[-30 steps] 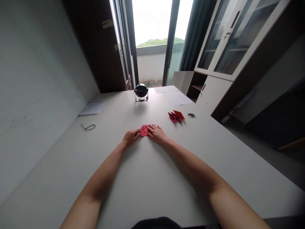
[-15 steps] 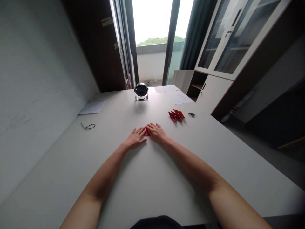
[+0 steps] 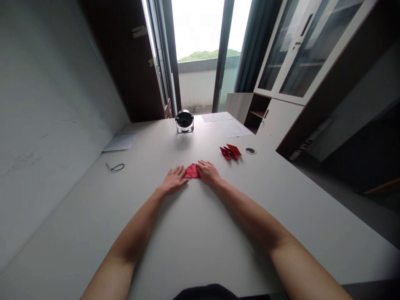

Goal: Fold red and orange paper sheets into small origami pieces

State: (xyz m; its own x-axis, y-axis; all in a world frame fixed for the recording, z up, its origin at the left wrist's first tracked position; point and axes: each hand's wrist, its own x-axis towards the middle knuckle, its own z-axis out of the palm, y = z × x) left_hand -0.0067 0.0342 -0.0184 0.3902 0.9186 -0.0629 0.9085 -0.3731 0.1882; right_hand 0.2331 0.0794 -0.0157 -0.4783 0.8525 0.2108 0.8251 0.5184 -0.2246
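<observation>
A red piece of folded paper [image 3: 192, 171] lies on the white table, its top corners slanted and crease lines down its middle. My left hand [image 3: 175, 180] rests flat at its left edge, fingers stretched out and the thumb apart near the bottom edge. Across from it, my right hand [image 3: 208, 172] lies over the paper's right edge with its fingers extended. The right fingertips cover part of that side. Farther right, several red folded paper pieces [image 3: 230, 152] stand in a cluster.
A round black device on a silver stand [image 3: 184, 121] is at the back. White sheets [image 3: 231, 125] lie at the back right, more paper [image 3: 119, 141] at the left. A black cable loop [image 3: 117, 167] lies left, and a round cable hole [image 3: 250, 151] is right.
My hands have moved apart, the left one leftward and the right one slightly rightward. More of the red paper between them now shows.
</observation>
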